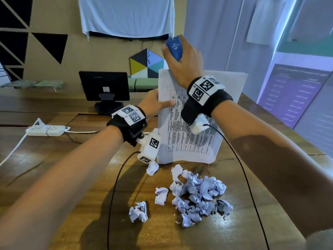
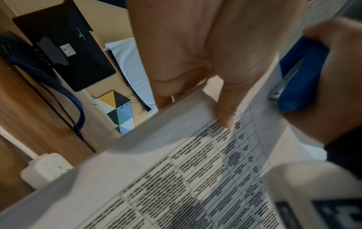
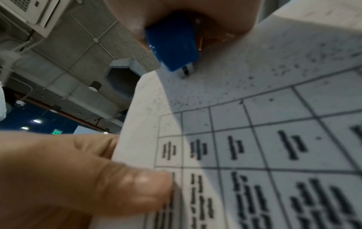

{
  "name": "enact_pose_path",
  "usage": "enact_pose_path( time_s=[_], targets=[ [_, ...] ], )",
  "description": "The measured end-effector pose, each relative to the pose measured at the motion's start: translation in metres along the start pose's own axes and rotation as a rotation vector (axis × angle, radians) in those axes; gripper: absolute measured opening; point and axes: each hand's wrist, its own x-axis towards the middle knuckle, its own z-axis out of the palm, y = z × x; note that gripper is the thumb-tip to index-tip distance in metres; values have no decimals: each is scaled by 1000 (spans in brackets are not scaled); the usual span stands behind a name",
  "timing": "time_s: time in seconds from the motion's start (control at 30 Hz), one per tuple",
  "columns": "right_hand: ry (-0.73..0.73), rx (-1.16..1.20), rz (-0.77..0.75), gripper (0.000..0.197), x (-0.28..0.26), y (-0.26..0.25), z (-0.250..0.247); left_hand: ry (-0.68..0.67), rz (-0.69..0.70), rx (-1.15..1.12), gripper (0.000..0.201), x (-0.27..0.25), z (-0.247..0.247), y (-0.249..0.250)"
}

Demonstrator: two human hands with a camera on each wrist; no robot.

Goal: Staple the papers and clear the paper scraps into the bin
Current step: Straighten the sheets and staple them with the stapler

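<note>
Held upright over the desk (image 1: 54, 177): printed papers (image 1: 187, 134), pinched at the left edge by the left hand (image 1: 153, 101), thumb on the front, fingers behind. Wrapped tight round a blue stapler (image 1: 173, 47): the right hand (image 1: 182, 64), at the sheets' top edge near the left corner. From the right wrist view, stapler nose touching or just over the top margin; whether the sheets sit between its jaws, impossible to tell. Likely trouble: sheets unsupported in mid-air, so a squeeze could skew the stack, catch only the front page, or crumple the corner; a loose one-sided grip could let back pages slide out of line. Below, heaped on the desk just in front of the papers' bottom edge: crumpled paper scraps (image 1: 194, 193), a few stragglers apart on the left. No bin in any view, no container seen, nothing yet cleared.
</note>
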Motion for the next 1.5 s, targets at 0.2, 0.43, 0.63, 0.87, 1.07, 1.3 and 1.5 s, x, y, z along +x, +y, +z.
enact_pose_path(
  time_s=[0.2, 0.43, 0.63, 0.87, 1.07, 1.3, 1.5],
  targets=[
    [-42, 9, -49, 26, -7, -16, 18, -75, 65, -16, 32, 0, 2, -6],
    [-45, -46, -32, 22, -6, -18, 23, -36, 113, 76, 23, 7, -4, -13],
    [-94, -91, -25, 23, -4, -18, 23, -20, 155, 125, 24, 9, -3, -9],
    [-109, 32, 86, 41, 5, -21, 7, -21, 73, 121, 37, 10, -6, -8],
    [-42, 50, 118, 46, 11, -13, -9, -28, 44, 96, 43, 8, -5, -6],
    [-133, -160, -135, 33, -9, -17, 3, -40, 68, 119, 44, 6, -4, -3],
    [-179, -296, -157, 39, -14, -19, 16, -26, 111, 157, 39, 4, -5, -2]
  ],
)
